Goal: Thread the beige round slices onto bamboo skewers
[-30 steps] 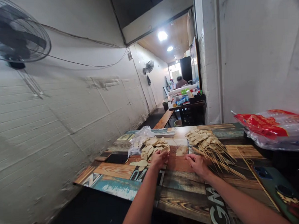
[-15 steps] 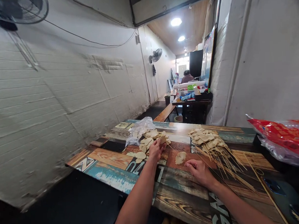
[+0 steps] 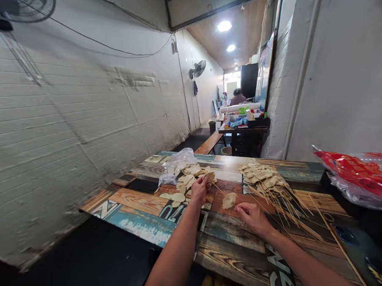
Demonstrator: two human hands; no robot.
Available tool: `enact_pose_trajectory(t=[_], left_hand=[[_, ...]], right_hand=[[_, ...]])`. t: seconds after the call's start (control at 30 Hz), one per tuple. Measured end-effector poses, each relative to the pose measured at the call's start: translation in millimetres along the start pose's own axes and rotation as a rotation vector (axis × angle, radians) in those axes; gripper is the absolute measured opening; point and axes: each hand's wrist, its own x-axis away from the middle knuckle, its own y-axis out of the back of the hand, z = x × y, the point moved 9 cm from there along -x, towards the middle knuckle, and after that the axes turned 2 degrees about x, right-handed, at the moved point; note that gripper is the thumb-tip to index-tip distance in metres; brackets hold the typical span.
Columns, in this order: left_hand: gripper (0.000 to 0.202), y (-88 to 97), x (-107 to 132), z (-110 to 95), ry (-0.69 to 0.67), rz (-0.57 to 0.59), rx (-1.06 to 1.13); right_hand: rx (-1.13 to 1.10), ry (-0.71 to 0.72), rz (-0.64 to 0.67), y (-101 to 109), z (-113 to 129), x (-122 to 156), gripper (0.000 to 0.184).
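Observation:
My left hand [image 3: 199, 190] pinches a thin, beige, flat slice [image 3: 209, 177] beside a loose pile of similar slices [image 3: 184, 183]. Between my hands, one beige slice [image 3: 229, 200] is threaded on a thin wooden skewer [image 3: 219, 190], whose tip points up and left toward the slice in my left hand. The skewer's other end runs into the closed fingertips of my right hand [image 3: 249, 214]. Farther right lies a heap of skewered slices [image 3: 265, 177], their bare sticks fanned toward me.
A clear plastic bag [image 3: 181, 160] lies behind the loose pile. On the right are a red and clear plastic package [image 3: 360, 173], a phone [image 3: 347, 237] and a rubber band [image 3: 329, 217] on the patterned table [image 3: 134, 227]. A person [image 3: 237, 98] sits far back.
The slice in my left hand has tilted slightly and sits a little nearer the skewer's tip. My right hand has barely moved. The whole view has shifted slightly.

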Motion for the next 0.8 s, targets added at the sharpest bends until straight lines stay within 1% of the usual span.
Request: enact_pose_trajectory(t=[0.17,0.33,0.47,0.57,0.6,0.67,0.8], left_hand=[[0.039,0.8,-1,-2,-0.059,0.006,-0.051],[0.029,2.2,-2,-11,-0.208,-0.003,-0.239],[0.025,-3.6,4,-21,-0.297,0.015,-0.361],[0.025,-12.3,12,-27,-0.343,0.050,-0.381],[0.026,-14.3,14,-28,-0.338,0.058,-0.368],[0.031,-15.4,14,-24,-0.286,0.057,-0.314],[0.040,-7.9,10,-12,-0.132,-0.011,-0.145]], right_hand=[[-0.004,0.004,-0.019,0,0,0,0.035],[0.020,0.007,-0.019,-1,-1,-1,0.037],[0.018,0.007,-0.024,-2,-1,-1,0.036],[0.012,0.005,-0.033,-2,0,-1,0.036],[0.009,0.002,-0.038,-2,0,0,0.037],[-0.004,-0.003,-0.041,-2,0,0,0.036],[-0.040,0.007,-0.044,-2,2,2,0.038]])
